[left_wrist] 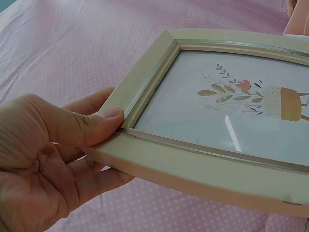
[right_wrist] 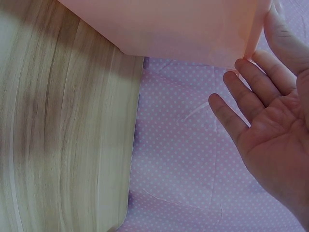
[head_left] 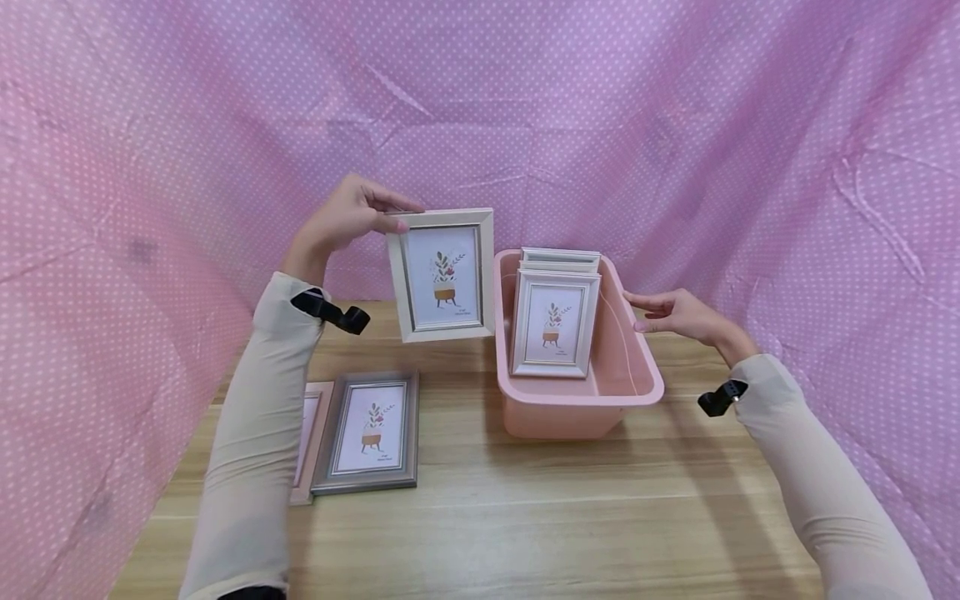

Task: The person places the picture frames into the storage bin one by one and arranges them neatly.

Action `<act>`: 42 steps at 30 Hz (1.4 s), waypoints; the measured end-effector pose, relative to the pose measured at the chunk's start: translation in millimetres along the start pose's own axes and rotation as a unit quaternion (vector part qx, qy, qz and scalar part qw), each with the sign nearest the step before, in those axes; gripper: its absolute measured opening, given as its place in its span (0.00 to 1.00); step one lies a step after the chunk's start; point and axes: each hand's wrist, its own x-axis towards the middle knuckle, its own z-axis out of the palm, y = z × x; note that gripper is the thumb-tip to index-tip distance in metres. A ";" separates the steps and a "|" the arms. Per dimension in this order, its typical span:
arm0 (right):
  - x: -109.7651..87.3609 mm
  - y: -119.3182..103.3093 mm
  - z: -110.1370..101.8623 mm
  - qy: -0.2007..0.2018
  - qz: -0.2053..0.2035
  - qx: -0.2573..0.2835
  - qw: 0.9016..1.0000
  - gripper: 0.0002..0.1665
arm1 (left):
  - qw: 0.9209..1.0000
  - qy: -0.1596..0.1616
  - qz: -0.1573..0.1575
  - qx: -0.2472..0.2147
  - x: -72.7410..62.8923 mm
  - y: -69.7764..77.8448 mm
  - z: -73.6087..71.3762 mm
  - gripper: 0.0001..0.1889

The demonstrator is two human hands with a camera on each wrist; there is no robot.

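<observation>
My left hand [head_left: 347, 218] pinches a cream picture frame [head_left: 397, 275] by its upper left corner, thumb on the front and fingers behind. It is held upright above the table, just left of a pink plastic bin [head_left: 577, 421]. In the left wrist view, the thumb [left_wrist: 104, 118] presses the frame's border beside its potted-plant print [left_wrist: 241, 96]. My right hand [head_left: 686, 315] is at the bin's right rim, its fingers fairly straight and spread in the right wrist view. Inside the bin, a white picture frame [head_left: 519, 333] leans in front of other pale frames [head_left: 558, 255].
A grey-brown picture frame [head_left: 411, 433] lies face up on the wooden table [head_left: 510, 533], left of the bin. Next to it is a pink frame [head_left: 318, 433], partly hidden by my left sleeve. A pink polka-dot cloth [head_left: 480, 108] hangs behind and at the sides.
</observation>
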 end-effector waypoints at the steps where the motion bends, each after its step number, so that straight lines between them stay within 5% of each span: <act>1: 0.0 -0.2 0.1 0.000 0.001 0.001 1.000 0.38 | 1.000 0.000 0.000 0.000 0.8 1.8 0.3 0.17; 21: -2.4 -0.9 0.0 -0.001 0.004 0.007 1.000 0.38 | 1.000 0.014 0.020 -0.016 12.2 50.3 3.5 0.16; 30: -1.2 0.2 -0.1 -0.001 0.001 0.011 1.000 0.38 | 0.999 0.013 0.035 -0.039 27.5 65.8 28.2 0.17; 42: -0.8 1.5 0.6 -0.004 -0.003 0.013 1.000 0.38 | 0.995 -0.031 0.071 -0.060 50.3 67.4 70.7 0.16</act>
